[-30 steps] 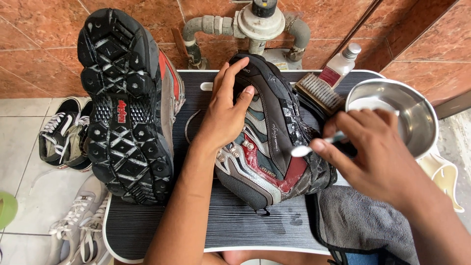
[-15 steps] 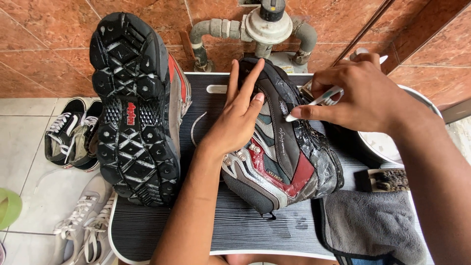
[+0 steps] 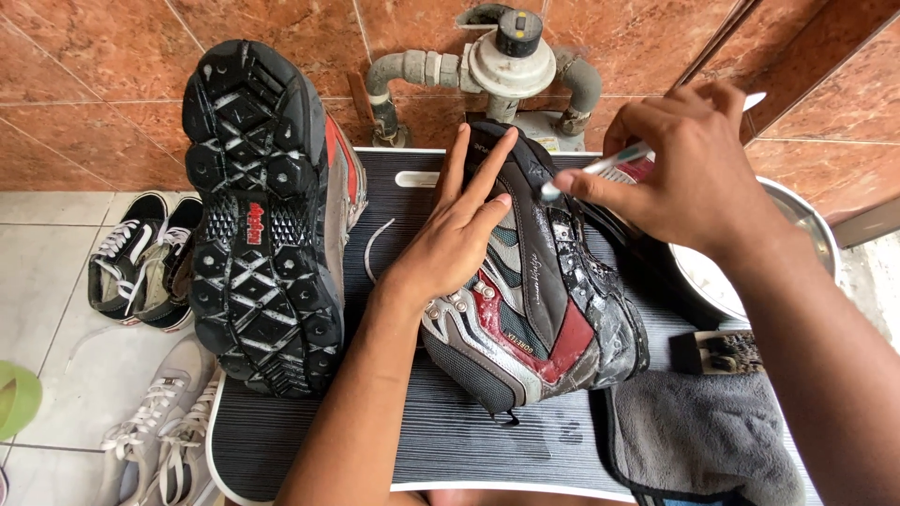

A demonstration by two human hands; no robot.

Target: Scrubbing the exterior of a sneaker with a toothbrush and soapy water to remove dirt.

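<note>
Ribbed dark bench [image 3: 281, 440] carries a hiking boot [image 3: 544, 281] lying on its side mid-bench, second boot [image 3: 262, 215] sole-up just left. Left hand [image 3: 459, 234] lies flat on the boot, fingers spread wide. Right hand [image 3: 684, 169], fingers pinched on small brush [image 3: 591, 169] at the toe. Risk: wet boot may slide under brushing; metal bowl [image 3: 806, 234] near elbow could tip.

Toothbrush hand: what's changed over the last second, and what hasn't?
The right hand carried the small brush from beside the metal bowl up to the boot near its toe. The left hand stays flat on the boot; the second boot stands sole-out, unmoved.
</note>
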